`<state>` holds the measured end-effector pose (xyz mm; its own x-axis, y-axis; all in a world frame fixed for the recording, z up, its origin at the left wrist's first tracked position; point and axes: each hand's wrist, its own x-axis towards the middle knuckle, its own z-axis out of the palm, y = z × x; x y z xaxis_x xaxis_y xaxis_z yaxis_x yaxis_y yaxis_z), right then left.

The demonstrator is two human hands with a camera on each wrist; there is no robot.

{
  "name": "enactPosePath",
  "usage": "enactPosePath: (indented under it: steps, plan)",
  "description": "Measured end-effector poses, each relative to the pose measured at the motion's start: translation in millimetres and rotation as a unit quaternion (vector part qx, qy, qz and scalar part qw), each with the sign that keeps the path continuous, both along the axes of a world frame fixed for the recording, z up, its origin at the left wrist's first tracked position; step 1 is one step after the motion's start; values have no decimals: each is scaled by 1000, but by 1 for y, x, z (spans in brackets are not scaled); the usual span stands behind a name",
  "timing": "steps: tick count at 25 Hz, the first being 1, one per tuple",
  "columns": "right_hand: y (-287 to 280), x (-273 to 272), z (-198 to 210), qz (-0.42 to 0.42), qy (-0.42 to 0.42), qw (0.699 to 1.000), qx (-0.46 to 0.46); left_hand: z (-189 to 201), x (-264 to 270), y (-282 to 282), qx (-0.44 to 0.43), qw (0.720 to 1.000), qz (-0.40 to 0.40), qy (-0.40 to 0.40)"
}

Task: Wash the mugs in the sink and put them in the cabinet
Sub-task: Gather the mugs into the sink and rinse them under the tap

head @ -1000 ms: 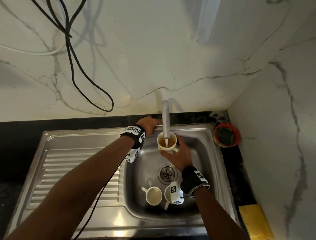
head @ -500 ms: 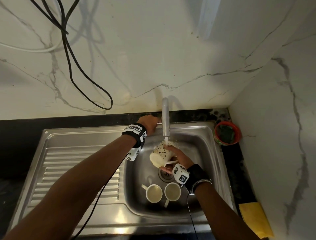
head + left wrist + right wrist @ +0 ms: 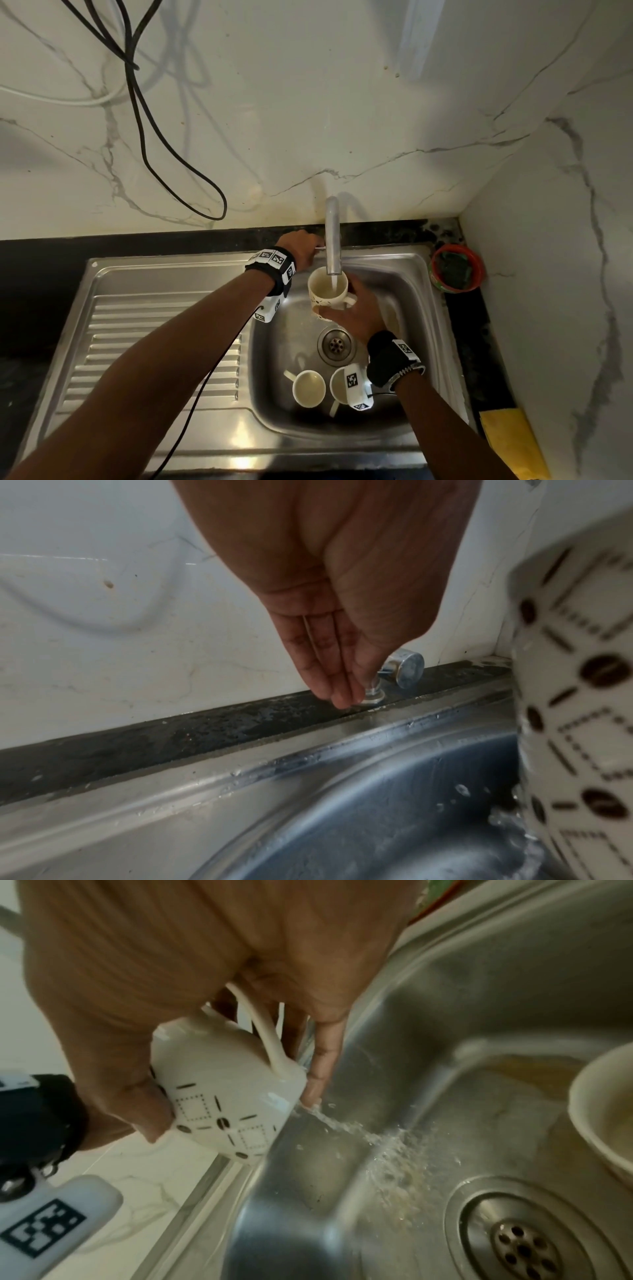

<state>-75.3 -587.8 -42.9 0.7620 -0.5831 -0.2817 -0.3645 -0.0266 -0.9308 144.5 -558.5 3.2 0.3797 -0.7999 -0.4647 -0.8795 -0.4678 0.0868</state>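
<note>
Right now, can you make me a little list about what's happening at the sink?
Right hand: holds the patterned mug under the tap
Left hand: pinches the tap handle
Water: running into that mug
Other mugs: two, upright in the sink by the drain
Corner: red bowl

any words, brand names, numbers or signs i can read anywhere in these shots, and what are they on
None: no readable word, brand or number in any view.
Square markers on the wrist gear: black-and-white coded patterns, not text.
Patterned mug: dots, dashes and dotted squares, decoration only.
Yellow item on the counter edge: no print visible.
</note>
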Motion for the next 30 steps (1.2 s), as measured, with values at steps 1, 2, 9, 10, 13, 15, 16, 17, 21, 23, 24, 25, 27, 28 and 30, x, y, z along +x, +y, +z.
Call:
enactPosePath:
  steps: [1, 2, 9, 10, 13, 15, 16, 17, 21, 23, 24, 25, 27, 28, 30]
  plan:
    - [-1, 0, 3, 0, -7, 1000, -27, -1, 1, 0, -2, 1000, -2, 1]
    - [-3, -1, 4, -11, -14, 999, -39, -1, 1, -1, -4, 1000, -4, 2]
    - [-7, -4, 8, 43, 4, 998, -52, -3, 3, 2, -3, 999, -29, -20]
    - [-7, -3, 6, 23, -3, 998, -50, -4, 4, 3, -6, 999, -29, -24]
    - [-8, -4, 5, 34, 4, 997, -66, -2, 7, 8, -10, 999, -19, -29]
    - [-8, -8, 4, 52, 3, 995, -83, 2, 4, 5, 1, 999, -26, -28]
    - [-8, -9, 2, 35, -2, 996, -80, 3, 2, 4, 5, 999, -30, -28]
    - [-8, -9, -1, 8, -5, 997, -72, 5, 1, 3, 10, 999, -33, -29]
    - [-6, -10, -7, 27, 15, 996, -85, 17, 2, 0, 11, 998, -53, -32]
    - [-2, -11, -8, 6, 20, 996, -85, 28, 0, -7, -10, 998, -52, -25]
    - [1, -10, -9, -23, 15, 997, -74, 33, -3, -10, -19, 999, -44, -16]
    - [3, -9, -11, -43, 13, 997, -62, 37, -6, -14, -24, 999, -34, -12]
    - [5, -9, -15, -30, 29, 998, -36, 40, -10, -21, -27, 1000, -1, 8]
    - [4, -10, -16, -13, 44, 999, -18, 41, -12, -25, -30, 999, 14, 21]
    - [1, -13, -15, -10, 72, 994, 85, 41, -14, -25, -37, 998, 23, 36]
